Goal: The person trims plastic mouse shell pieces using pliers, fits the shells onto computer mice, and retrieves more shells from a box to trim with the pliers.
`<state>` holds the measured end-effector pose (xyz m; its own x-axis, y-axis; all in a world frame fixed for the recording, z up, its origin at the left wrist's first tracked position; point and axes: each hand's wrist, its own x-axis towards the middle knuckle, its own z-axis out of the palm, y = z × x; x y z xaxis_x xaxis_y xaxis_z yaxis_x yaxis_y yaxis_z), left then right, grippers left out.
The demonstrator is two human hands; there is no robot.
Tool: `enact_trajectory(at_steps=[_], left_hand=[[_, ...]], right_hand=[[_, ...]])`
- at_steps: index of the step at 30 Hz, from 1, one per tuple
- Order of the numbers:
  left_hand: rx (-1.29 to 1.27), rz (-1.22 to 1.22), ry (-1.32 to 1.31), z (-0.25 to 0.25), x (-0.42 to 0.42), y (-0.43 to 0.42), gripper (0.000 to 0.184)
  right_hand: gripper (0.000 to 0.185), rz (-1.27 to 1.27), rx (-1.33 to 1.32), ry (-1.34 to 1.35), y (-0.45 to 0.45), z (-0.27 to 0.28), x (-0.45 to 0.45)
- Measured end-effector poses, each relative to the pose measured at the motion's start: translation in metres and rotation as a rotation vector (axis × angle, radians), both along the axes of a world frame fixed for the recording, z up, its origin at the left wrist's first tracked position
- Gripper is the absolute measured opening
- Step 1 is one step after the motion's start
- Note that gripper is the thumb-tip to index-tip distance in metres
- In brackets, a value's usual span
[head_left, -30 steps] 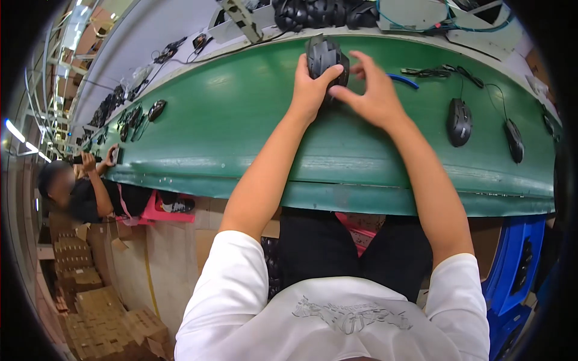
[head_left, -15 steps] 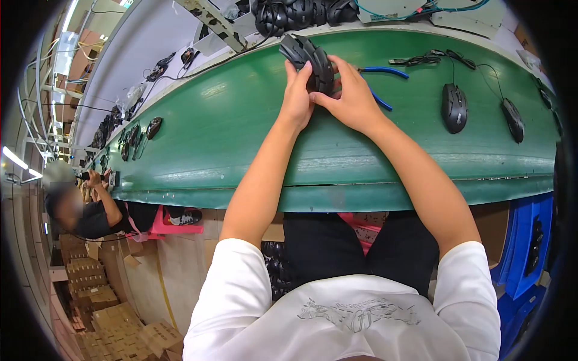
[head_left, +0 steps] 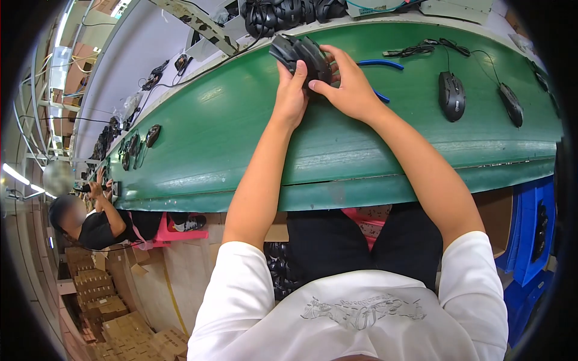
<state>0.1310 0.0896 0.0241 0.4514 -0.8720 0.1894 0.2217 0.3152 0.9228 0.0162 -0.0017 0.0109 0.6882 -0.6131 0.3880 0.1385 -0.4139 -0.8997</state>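
Note:
At the far middle of the belt, both hands hold a cluster of black mouse shells, with ridged, layered pieces fanning toward the upper left. My left hand grips its near left side, thumb raised along it. My right hand wraps the right side, fingers partly behind it and thumb across the near end. Blue pliers handles show beyond my right hand, which hides the rest of the tool. Farther right lie a black wired mouse and a second black mouse, with bundled cable above them.
The green belt runs across in front of me. More black mice lie at its left. Black parts are heaped behind the far edge. A co-worker sits at left; blue crates stand low at right.
My hands and the shells stay together, the shells turned slightly. The whole view has shifted a little. At left, the co-worker's hands have moved slightly.

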Motion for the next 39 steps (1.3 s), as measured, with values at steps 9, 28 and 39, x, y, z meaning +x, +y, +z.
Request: enact_trajectory(at_steps=[9, 28, 39], left_hand=[[-0.045, -0.125, 0.072, -0.013, 0.007, -0.005, 0.050], [0.015, -0.057, 0.018, -0.010, 0.005, -0.001, 0.047], [-0.061, -0.106, 0.076, -0.007, 0.004, 0.004, 0.047]], right_hand=[[0.070, -0.011, -0.025, 0.007, -0.001, 0.000, -0.001], [0.086, -0.072, -0.183, 0.053, -0.001, -0.004, 0.005], [0.083, -0.029, 0.020, -0.022, 0.000, 0.005, 0.000]])
